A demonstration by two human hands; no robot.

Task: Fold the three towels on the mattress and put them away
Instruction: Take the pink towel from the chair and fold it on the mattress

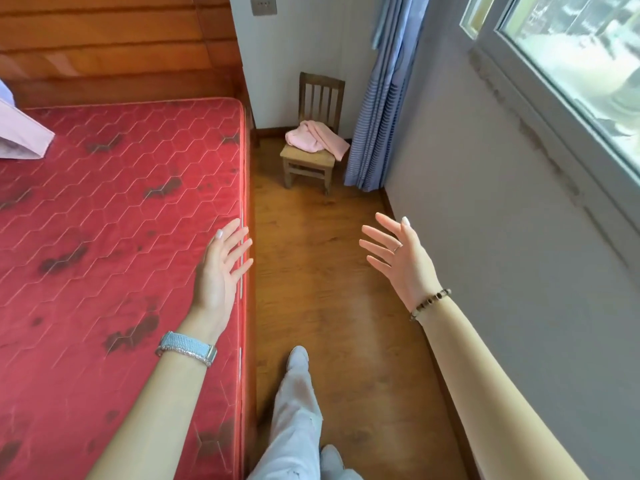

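A red quilted mattress [114, 216] fills the left of the view. A pale lilac cloth [20, 133] lies at its far left edge, partly cut off by the frame. A pink towel [315, 138] lies crumpled on the seat of a small wooden chair [308, 161] in the far corner. My left hand [223, 268] hovers over the mattress's right edge, fingers spread and holding nothing. My right hand [398, 258] is raised over the floor, fingers spread and empty.
A strip of wooden floor [332, 271] runs between the mattress and the grey wall [502, 237] under a window. A blue striped curtain [381, 109] hangs beside the chair. My legs and shoes [298, 403] stand on the floor near the mattress.
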